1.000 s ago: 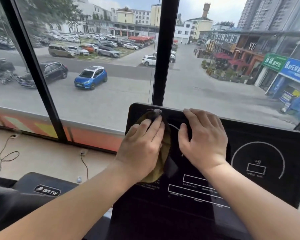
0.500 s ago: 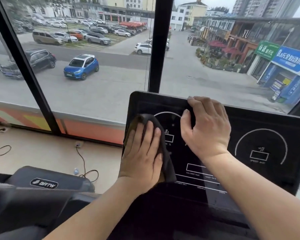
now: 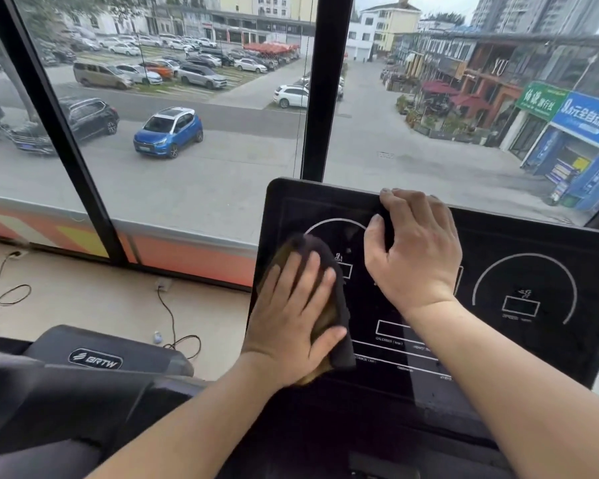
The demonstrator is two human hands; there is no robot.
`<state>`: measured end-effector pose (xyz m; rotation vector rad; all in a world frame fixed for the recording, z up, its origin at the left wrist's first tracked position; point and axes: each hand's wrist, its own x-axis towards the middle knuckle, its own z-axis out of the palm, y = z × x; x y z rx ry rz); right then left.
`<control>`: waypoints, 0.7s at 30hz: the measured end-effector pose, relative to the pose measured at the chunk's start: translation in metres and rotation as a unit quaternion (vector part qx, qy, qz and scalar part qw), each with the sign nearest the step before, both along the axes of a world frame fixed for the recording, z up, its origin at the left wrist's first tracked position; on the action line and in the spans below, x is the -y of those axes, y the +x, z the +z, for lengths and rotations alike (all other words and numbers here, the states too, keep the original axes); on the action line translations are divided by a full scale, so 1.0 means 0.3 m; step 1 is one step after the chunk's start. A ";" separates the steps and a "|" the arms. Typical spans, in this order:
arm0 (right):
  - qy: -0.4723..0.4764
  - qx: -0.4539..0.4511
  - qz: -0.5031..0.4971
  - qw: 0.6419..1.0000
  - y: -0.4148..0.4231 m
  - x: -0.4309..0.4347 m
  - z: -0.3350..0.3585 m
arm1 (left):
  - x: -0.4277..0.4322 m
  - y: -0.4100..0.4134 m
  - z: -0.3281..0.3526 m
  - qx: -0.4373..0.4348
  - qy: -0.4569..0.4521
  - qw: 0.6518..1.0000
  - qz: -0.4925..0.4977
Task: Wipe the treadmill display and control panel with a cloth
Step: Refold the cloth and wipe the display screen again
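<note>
left hand [image 3: 291, 326] spread flat on cloth [image 3: 339, 344] against display panel [image 3: 498, 243], right hand [image 3: 415, 257] gripping its top edge, floor cables [image 3: 173, 319] left

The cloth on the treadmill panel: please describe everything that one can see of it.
The cloth is soft fabric, dark grey-purple on one side and olive-yellow on the other, crumpled and folded. It lies against the left part of the black display panel. The left hand presses it flat with straight fingers and covers its middle. The right hand does not touch it.
</note>
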<state>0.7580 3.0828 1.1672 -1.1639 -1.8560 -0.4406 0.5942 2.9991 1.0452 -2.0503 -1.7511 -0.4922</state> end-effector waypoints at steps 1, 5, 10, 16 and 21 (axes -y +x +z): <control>0.001 -0.001 0.002 1.000 0.002 0.000 0.000 | 0.057 0.014 -0.087 -0.031 -0.009 0.999 -0.025; -0.004 0.000 0.001 1.000 0.001 0.004 0.003 | 0.118 -0.035 -0.143 -0.117 -0.021 0.986 -0.117; -0.020 0.007 0.004 1.000 0.005 0.009 0.010 | -0.129 -0.080 0.233 -0.010 0.042 0.999 -0.029; -0.047 0.032 0.032 0.998 0.047 0.008 0.030 | -0.047 0.066 0.071 -0.010 0.004 1.000 -0.030; -0.123 0.094 0.075 0.985 0.181 0.035 0.105 | 0.041 0.036 -0.007 -0.096 -0.046 0.982 -0.156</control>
